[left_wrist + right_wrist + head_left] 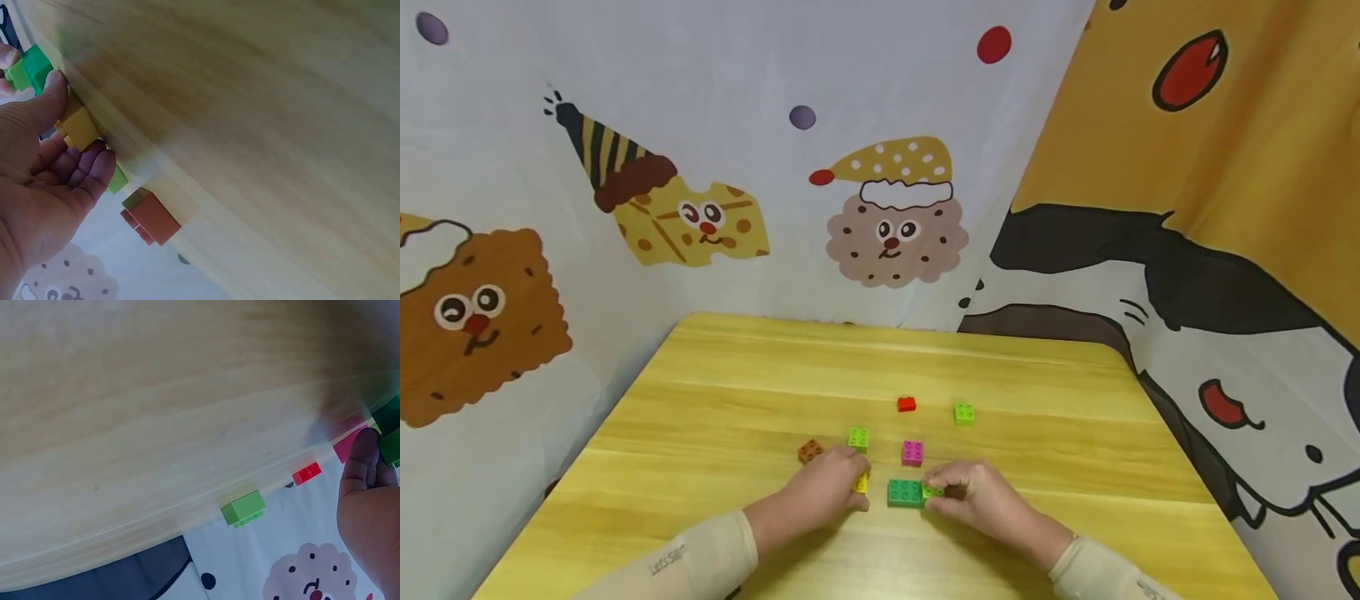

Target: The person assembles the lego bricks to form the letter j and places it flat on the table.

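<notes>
My left hand (826,486) pinches a yellow toy brick (79,129) between thumb and fingers, low over the wooden table. The right hand (976,497) grips a light green brick (933,491) at the right end of a longer dark green brick (905,492). Whether those two bricks are joined or only touch, I cannot tell. Just beyond the left hand sit a brown brick (810,452) and another light green brick (858,439). A magenta brick (912,452) stands behind the dark green one.
Farther back on the wooden table (760,367) lie a small red brick (906,404) and a light green brick (964,413). A cartoon-printed cloth (737,75) hangs behind the table's far edge and along its sides.
</notes>
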`<state>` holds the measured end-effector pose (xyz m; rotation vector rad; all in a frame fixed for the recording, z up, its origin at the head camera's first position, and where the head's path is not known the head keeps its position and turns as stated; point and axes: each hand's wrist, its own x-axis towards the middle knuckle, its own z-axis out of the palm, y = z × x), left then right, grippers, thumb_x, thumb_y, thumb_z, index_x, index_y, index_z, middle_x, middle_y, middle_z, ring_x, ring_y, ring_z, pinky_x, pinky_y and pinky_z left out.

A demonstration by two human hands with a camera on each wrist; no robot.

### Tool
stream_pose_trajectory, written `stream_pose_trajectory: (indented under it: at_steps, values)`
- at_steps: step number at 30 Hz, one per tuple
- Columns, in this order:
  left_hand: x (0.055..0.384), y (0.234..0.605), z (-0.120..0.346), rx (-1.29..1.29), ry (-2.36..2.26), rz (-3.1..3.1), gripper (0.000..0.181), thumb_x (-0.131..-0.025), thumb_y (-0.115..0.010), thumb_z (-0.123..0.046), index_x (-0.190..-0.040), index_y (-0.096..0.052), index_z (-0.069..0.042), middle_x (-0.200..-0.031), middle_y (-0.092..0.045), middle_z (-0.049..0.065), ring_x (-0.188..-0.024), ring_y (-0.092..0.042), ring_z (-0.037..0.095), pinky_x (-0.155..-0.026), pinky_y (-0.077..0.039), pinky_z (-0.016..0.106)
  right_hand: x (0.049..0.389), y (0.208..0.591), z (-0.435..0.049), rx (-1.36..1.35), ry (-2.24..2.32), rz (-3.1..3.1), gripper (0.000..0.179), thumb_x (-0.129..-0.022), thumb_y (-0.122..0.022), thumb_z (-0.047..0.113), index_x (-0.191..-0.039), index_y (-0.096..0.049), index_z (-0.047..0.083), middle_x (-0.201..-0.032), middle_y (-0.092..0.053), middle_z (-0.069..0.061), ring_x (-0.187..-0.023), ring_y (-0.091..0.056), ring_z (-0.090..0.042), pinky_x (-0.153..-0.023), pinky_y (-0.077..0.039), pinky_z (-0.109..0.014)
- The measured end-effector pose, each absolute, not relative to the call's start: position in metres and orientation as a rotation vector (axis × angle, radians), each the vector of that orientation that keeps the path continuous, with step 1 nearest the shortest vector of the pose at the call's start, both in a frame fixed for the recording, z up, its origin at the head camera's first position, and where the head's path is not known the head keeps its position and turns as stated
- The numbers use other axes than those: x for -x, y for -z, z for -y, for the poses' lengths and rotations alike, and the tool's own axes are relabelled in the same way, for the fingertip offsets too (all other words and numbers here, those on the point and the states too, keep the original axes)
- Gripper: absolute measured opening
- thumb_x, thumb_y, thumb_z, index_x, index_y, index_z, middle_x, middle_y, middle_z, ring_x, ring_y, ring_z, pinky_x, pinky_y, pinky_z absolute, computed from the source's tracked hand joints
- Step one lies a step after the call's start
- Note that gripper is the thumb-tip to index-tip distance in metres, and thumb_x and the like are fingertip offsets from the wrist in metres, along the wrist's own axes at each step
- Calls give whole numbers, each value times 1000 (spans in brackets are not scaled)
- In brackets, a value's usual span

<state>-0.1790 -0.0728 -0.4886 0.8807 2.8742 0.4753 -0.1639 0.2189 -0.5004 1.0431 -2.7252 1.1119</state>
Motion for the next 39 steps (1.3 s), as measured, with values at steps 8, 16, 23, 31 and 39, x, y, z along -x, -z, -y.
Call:
stream_pose_trajectory:
  at_steps: [8, 16, 23, 31, 39]
  values:
    - [177, 487, 74, -875, -504, -2873, 45, -88, -88, -35, -120, -74, -7, -120, -76, 9, -111, -70, 24, -96, -64, 38, 163, 499, -217, -998, -1119, 2755, 24, -90, -87, 16, -112, -83, 10, -115, -82, -8, -105, -79, -19, -87, -65, -21]
    - [175, 487, 71, -847, -515, -2855, 46, -92, -84, -34, -127, -69, -8, -116, -74, 6, -102, -68, 18, -88, -64, 33, 161, 501, -220, -991, -1125, 2754, 23, -90, -87, 17, -112, -83, 11, -114, -82, -7, -103, -79, -18, -85, -64, -19]
    - [174, 485, 71, -858, -542, -2855, 46, -94, -82, -32, -129, -68, -8, -118, -75, 7, -105, -70, 21, -91, -64, 37, 163, 501, -219, -1000, -1068, 2741, 24, -89, -88, 14, -112, -82, 10, -115, -82, -8, -104, -80, -20, -86, -64, -19]
    - [167, 480, 66, -887, -635, -2845, 51, -93, -82, -31, -136, -66, -8, -136, -72, 12, -125, -69, 30, -107, -60, 45, 163, 499, -216, -1009, -1020, 2757, 24, -89, -88, 16, -111, -82, 12, -116, -82, -8, -105, -79, -21, -87, -64, -18]
    - [165, 478, 63, -879, -718, -2842, 48, -96, -80, -31, -137, -67, -9, -140, -71, 11, -132, -66, 31, -113, -57, 47, 162, 500, -216, -999, -1077, 2770, 25, -89, -87, 13, -112, -82, 11, -115, -82, -8, -101, -79, -17, -82, -63, -15]
